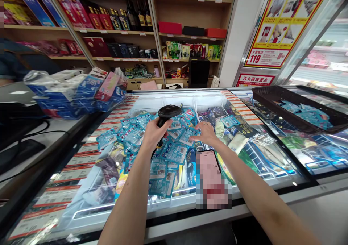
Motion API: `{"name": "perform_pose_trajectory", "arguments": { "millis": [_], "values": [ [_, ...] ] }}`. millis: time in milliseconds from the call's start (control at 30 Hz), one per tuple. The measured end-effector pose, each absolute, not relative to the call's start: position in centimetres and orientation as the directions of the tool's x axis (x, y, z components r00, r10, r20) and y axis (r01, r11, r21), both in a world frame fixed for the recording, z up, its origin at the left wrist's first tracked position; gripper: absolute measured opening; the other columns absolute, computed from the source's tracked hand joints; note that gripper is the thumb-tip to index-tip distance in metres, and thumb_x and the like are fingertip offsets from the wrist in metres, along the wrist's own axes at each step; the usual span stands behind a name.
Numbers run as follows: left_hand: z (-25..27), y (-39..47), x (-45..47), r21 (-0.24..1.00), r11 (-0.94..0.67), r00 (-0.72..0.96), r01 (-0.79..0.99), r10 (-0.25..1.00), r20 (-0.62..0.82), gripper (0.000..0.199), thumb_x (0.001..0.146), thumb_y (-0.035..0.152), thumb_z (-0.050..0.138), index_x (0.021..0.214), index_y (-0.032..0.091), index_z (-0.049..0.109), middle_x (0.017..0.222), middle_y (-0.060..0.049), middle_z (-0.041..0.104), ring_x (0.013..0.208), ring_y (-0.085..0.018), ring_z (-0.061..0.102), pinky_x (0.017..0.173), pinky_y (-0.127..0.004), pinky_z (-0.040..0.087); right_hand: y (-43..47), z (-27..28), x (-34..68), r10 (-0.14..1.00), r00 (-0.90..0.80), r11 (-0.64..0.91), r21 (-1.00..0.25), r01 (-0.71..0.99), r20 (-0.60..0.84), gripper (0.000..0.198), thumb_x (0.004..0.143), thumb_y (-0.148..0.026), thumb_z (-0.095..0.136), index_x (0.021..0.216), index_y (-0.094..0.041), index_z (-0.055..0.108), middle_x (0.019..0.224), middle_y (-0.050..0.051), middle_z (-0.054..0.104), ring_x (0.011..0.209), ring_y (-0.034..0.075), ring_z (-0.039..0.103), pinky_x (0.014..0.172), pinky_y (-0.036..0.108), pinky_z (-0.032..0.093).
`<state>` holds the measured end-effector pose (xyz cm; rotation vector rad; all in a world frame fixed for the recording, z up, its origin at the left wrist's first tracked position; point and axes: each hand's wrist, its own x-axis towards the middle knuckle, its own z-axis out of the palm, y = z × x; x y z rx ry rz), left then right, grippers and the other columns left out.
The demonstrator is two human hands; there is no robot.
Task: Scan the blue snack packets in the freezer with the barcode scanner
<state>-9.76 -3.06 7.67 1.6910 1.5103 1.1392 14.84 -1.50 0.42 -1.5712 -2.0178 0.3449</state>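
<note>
My left hand [154,135] is wrapped round the handle of a black barcode scanner [169,111], its head raised over a pile of small blue packets [174,152]. The packets lie loosely overlapped on the glass lid of a chest freezer, several with printed barcodes facing up. My right hand [208,134] reaches to the pile's right edge. Its fingers are spread, with thumb and fingertips at a blue packet [188,136]; whether they touch it is hard to see. A smartphone [210,176], its screen partly blurred, lies below my right hand.
A dark plastic tray [274,92] with more blue packets stands on the freezer's right side. Stacked blue boxes [65,100] sit on the left counter [54,143], beside cables. Shelves [141,32] with bottles and gift boxes line the back. A person's sleeve shows at far left.
</note>
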Motion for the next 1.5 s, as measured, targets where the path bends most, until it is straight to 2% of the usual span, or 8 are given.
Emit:
{"name": "perform_pose_trajectory", "arguments": {
  "millis": [133,300,367,467,667,933,1133,1500],
  "values": [
    [7.9,-3.3,-9.6,0.882,-0.157,0.000,0.444,0.985,0.175,0.038,0.077,0.055,0.062,0.076,0.017,0.064,0.049,-0.001,0.059,0.045,-0.016,0.055,0.051,-0.027,0.042,-1.3,0.6,16.3,0.973,-0.034,0.189,-0.699,0.690,0.230,0.051,0.062,-0.051,0.082,0.098,-0.020,0.063,0.095,0.006,0.066,0.091,0.026,0.062,0.078,0.036,0.047],
    [8.3,-3.7,-9.0,0.909,-0.153,0.037,0.388,0.988,0.151,0.036,0.077,0.053,0.064,0.075,0.017,0.063,0.057,-0.002,0.063,0.045,-0.014,0.053,0.049,-0.026,0.040,-0.7,0.3,18.7,0.970,0.202,0.076,-0.957,0.280,0.135,0.036,0.067,-0.043,0.079,0.088,-0.022,0.058,0.058,-0.005,0.056,0.054,0.019,0.062,0.048,0.026,0.041],
    [8.5,-3.9,-8.7,0.919,-0.140,0.066,0.368,0.990,0.124,0.036,0.077,0.053,0.065,0.072,0.017,0.061,0.057,-0.002,0.062,0.044,-0.014,0.052,0.048,-0.027,0.039,-0.5,0.1,19.4,0.958,0.267,0.076,-0.991,0.111,0.104,0.034,0.069,-0.041,0.078,0.088,-0.022,0.056,0.055,-0.005,0.058,0.051,0.020,0.063,0.043,0.026,0.042],
    [8.9,-4.3,-8.5,0.923,-0.122,0.118,0.365,0.989,0.084,0.037,0.078,0.053,0.065,0.068,0.017,0.058,0.050,0.000,0.057,0.044,-0.013,0.050,0.050,-0.027,0.038,-0.2,-0.1,20.0,0.929,0.347,0.134,-0.991,-0.002,0.125,0.031,0.073,-0.037,0.074,0.091,-0.022,0.054,0.057,-0.003,0.063,0.054,0.020,0.066,0.045,0.028,0.049],
    [9.6,-5.1,-7.9,0.906,-0.112,0.210,0.409,0.977,0.026,0.037,0.075,0.052,0.069,0.067,0.018,0.057,0.049,0.001,0.055,0.046,-0.013,0.050,0.050,-0.026,0.035,0.1,-0.3,20.3,0.905,0.395,0.199,-0.978,-0.069,0.157,0.032,0.075,-0.039,0.074,0.093,-0.023,0.054,0.062,-0.002,0.065,0.057,0.021,0.069,0.049,0.031,0.056],
    [9.0,-4.9,-7.5,0.880,-0.165,0.338,0.446,0.941,0.005,0.035,0.077,0.051,0.067,0.069,0.018,0.057,0.052,0.002,0.055,0.046,-0.013,0.050,0.050,-0.026,0.035,0.7,-1.4,20.6,0.896,0.408,0.226,-0.971,-0.079,0.176,0.031,0.077,-0.040,0.073,0.092,-0.022,0.052,0.064,-0.001,0.066,0.059,0.022,0.071,0.050,0.033,0.058],
    [8.6,-4.7,-7.8,0.825,-0.206,0.375,0.525,0.927,-0.007,0.038,0.080,0.055,0.063,0.071,0.018,0.058,0.050,0.002,0.055,0.048,-0.015,0.053,0.054,-0.028,0.038,0.7,-1.7,20.8,0.890,0.418,0.238,-0.967,-0.088,0.181,0.037,0.075,-0.045,0.072,0.095,-0.022,0.052,0.066,0.001,0.067,0.062,0.025,0.073,0.053,0.036,0.060],
    [8.3,-4.6,-7.9,0.818,-0.228,0.399,0.528,0.917,-0.002,0.038,0.081,0.055,0.061,0.068,0.020,0.055,0.051,0.001,0.056,0.048,-0.016,0.053,0.054,-0.028,0.038,0.7,-1.6,20.9,0.891,0.430,0.201,-0.976,-0.087,0.145,0.036,0.075,-0.045,0.071,0.096,-0.023,0.051,0.064,0.002,0.068,0.060,0.026,0.072,0.059,0.041,0.062]
  ]
}}
